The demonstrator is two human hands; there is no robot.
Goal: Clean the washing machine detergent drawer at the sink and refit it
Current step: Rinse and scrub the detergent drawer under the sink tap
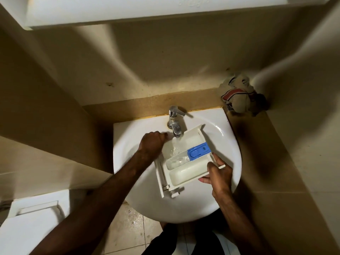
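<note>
Running from the chrome tap (175,124), a thin stream of water falls into the white detergent drawer (184,161), which sits tilted over the basin of the round white sink (230,144). The two hands are apart, one at each end of the drawer. The right hand (219,173) is clamped on the near right edge — thumb over the rim, fingers underneath. The left hand (151,143) is curled at the drawer's far left corner, just beside the tap spout; its knuckles are up and blurred, so I cannot tell whether it grips the drawer or only presses against it. Inside the drawer a blue insert (198,150) lies in the middle compartment, with water pooling at the end nearer the stream, and the long compartment nearest the person looks milky white. Off on the tan counter (257,153), in the back right corner, lies a crumpled striped cloth (241,97), well apart from the sink. Splashes glisten on the floor tiles (128,223) below the basin.
</note>
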